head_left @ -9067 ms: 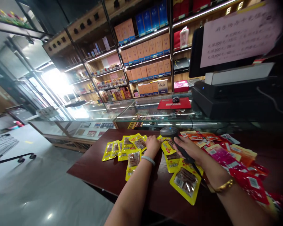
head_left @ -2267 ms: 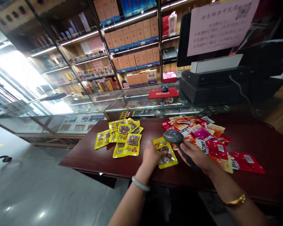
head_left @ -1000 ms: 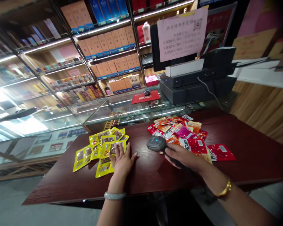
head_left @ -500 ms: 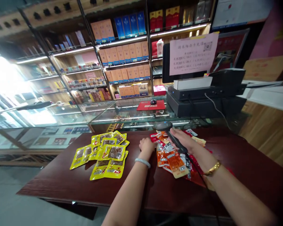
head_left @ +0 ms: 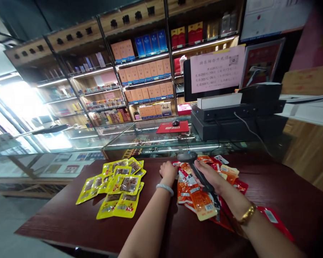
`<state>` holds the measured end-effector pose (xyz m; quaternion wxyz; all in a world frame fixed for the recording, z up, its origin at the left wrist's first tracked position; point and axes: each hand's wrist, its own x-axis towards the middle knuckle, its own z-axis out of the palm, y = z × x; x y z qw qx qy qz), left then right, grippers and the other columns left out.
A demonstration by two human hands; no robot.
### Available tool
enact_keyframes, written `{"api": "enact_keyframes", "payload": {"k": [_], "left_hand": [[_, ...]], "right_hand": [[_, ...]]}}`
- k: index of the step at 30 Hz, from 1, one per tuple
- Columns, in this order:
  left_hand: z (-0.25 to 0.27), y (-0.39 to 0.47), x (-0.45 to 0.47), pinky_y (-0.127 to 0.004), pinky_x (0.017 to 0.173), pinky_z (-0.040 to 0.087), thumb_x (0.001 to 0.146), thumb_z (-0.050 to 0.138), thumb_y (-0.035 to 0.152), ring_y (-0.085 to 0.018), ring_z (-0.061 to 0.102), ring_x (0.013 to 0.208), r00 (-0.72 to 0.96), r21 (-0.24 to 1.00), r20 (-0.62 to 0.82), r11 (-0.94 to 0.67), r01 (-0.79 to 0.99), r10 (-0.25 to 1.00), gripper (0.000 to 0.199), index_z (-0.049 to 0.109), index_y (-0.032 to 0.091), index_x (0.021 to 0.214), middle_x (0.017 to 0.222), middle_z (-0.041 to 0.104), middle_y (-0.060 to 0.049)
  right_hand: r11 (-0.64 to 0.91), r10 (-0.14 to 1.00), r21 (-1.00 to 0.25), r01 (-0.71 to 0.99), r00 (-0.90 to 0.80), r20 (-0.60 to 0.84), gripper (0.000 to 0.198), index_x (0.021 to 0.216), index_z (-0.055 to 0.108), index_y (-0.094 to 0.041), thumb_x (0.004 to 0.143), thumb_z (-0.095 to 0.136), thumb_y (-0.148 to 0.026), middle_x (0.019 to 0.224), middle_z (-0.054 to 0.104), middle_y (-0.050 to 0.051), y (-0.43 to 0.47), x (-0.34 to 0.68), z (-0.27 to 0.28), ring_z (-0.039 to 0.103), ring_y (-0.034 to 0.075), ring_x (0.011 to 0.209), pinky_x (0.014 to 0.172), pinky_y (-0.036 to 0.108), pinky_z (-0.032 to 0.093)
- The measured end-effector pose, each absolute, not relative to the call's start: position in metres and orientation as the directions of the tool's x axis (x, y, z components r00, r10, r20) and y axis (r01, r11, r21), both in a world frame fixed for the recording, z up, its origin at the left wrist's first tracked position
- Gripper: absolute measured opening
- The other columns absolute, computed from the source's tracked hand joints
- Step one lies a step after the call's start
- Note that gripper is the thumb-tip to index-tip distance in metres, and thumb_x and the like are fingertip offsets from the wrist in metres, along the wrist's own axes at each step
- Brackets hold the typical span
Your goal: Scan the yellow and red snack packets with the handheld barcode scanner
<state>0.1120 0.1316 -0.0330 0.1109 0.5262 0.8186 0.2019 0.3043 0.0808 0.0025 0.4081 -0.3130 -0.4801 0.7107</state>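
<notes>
My right hand (head_left: 208,173) is wrapped around the handle of a black barcode scanner (head_left: 197,168), its head pointing left above a pile of red and orange snack packets (head_left: 203,204). At the left edge of that pile rests my left hand (head_left: 168,171), fingers curled in beside a red packet's corner. Whatever those fingers may pinch is hidden. To the left, several yellow snack packets (head_left: 121,186) with brown contents lie in an overlapping heap, apart from both hands. The scanner and right forearm cover part of the red and orange pile.
All packets lie on a dark red-brown table (head_left: 59,218). Behind it stands a glass display counter (head_left: 150,138) with a red mouse pad (head_left: 164,128), a mouse (head_left: 175,123) and a black cash drawer (head_left: 239,125). Shelves of boxes (head_left: 145,73) line the back wall.
The camera view has shifted, so the scene sits lower in the picture and more red packets show at right. Both hands stay about the same place; the scanner is still held over the pile.
</notes>
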Motion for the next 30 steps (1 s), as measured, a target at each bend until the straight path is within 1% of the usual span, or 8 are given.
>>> {"api": "enact_keyframes", "payload": {"k": [3, 7, 10, 13, 17, 21, 25, 30], "left_hand": [[-0.032, 0.131, 0.111, -0.036, 0.083, 0.047, 0.082, 0.064, 0.050, -0.032, 0.063, 0.109, -0.382, 0.505, 0.024, 0.319, 0.802, 0.924, 0.034, 0.066, 0.020, 0.099, 0.114, 0.070, -0.015], [-0.027, 0.111, 0.090, -0.028, 0.072, 0.046, 0.096, 0.046, 0.043, -0.021, 0.069, 0.090, -0.353, 0.575, 0.131, 0.219, 0.788, 0.926, 0.027, 0.059, 0.022, 0.108, 0.097, 0.073, -0.009], [-0.023, 0.094, 0.060, -0.028, 0.068, 0.048, 0.096, 0.047, 0.041, -0.021, 0.068, 0.084, -0.474, 0.761, 0.192, 0.175, 0.625, 0.859, 0.026, 0.057, 0.020, 0.107, 0.092, 0.072, -0.009], [-0.024, 0.079, 0.036, -0.026, 0.062, 0.051, 0.097, 0.045, 0.035, -0.018, 0.069, 0.077, -0.531, 0.929, 0.041, 0.164, 0.333, 0.846, 0.021, 0.057, 0.019, 0.104, 0.090, 0.071, -0.008], [-0.032, 0.066, 0.031, -0.023, 0.061, 0.054, 0.089, 0.060, 0.031, -0.016, 0.071, 0.077, -0.345, 0.986, -0.148, 0.165, 0.019, 0.927, 0.022, 0.057, 0.021, 0.108, 0.097, 0.074, -0.006], [-0.041, 0.069, 0.041, -0.027, 0.073, 0.058, 0.072, 0.076, 0.016, -0.018, 0.072, 0.086, -0.331, 1.000, 0.025, -0.020, 0.018, 0.943, 0.047, 0.056, 0.018, 0.114, 0.102, 0.074, -0.007], [-0.049, 0.072, 0.045, -0.031, 0.073, 0.059, 0.070, 0.078, 0.021, -0.021, 0.073, 0.082, -0.250, 0.997, 0.058, -0.044, 0.062, 0.967, 0.036, 0.061, 0.016, 0.102, 0.093, 0.075, -0.008], [-0.050, 0.069, 0.049, -0.032, 0.072, 0.059, 0.071, 0.079, 0.023, -0.021, 0.073, 0.081, -0.260, 0.987, 0.058, -0.015, 0.161, 0.964, 0.038, 0.062, 0.017, 0.104, 0.092, 0.076, -0.007]], "right_hand": [[-0.199, 0.886, -0.938, -0.283, -0.461, -0.049, 0.052, 0.082, 0.052, -0.022, 0.076, 0.068, -0.071, 0.057, 0.056, -0.006, 0.079, 0.303, 0.003, 0.047, 0.009, 0.039, 0.033, 0.018, 0.034], [-0.187, 0.891, -0.943, -0.275, -0.451, -0.045, 0.054, 0.078, 0.051, -0.021, 0.073, 0.069, -0.072, 0.056, 0.056, -0.006, 0.072, 0.299, 0.006, 0.046, 0.008, 0.038, 0.032, 0.018, 0.034], [-0.175, 0.887, -0.949, -0.263, -0.460, -0.037, 0.054, 0.075, 0.050, -0.021, 0.074, 0.068, -0.072, 0.056, 0.055, -0.006, 0.064, 0.294, 0.008, 0.045, 0.007, 0.037, 0.032, 0.017, 0.034], [-0.166, 0.877, -0.956, -0.242, -0.479, -0.031, 0.052, 0.076, 0.051, -0.021, 0.076, 0.068, -0.070, 0.058, 0.056, -0.006, 0.053, 0.289, 0.010, 0.045, 0.006, 0.037, 0.033, 0.016, 0.033], [-0.147, 0.858, -0.974, -0.174, -0.512, -0.038, 0.052, 0.076, 0.052, -0.020, 0.077, 0.068, -0.069, 0.058, 0.055, -0.006, 0.040, 0.282, 0.013, 0.045, 0.006, 0.039, 0.034, 0.017, 0.031], [-0.129, 0.854, -0.978, -0.162, -0.519, -0.027, 0.052, 0.076, 0.052, -0.020, 0.077, 0.067, -0.070, 0.058, 0.053, -0.006, 0.033, 0.278, 0.014, 0.045, 0.006, 0.040, 0.035, 0.017, 0.032], [-0.107, 0.851, -0.983, -0.148, -0.526, -0.014, 0.050, 0.076, 0.053, -0.020, 0.081, 0.065, -0.068, 0.057, 0.053, -0.006, 0.031, 0.277, 0.014, 0.044, 0.006, 0.040, 0.037, 0.017, 0.032], [-0.120, 0.865, -0.984, -0.133, -0.500, -0.038, 0.052, 0.073, 0.053, -0.020, 0.080, 0.063, -0.071, 0.053, 0.051, -0.006, 0.033, 0.277, 0.012, 0.042, 0.006, 0.038, 0.036, 0.018, 0.030]]}}
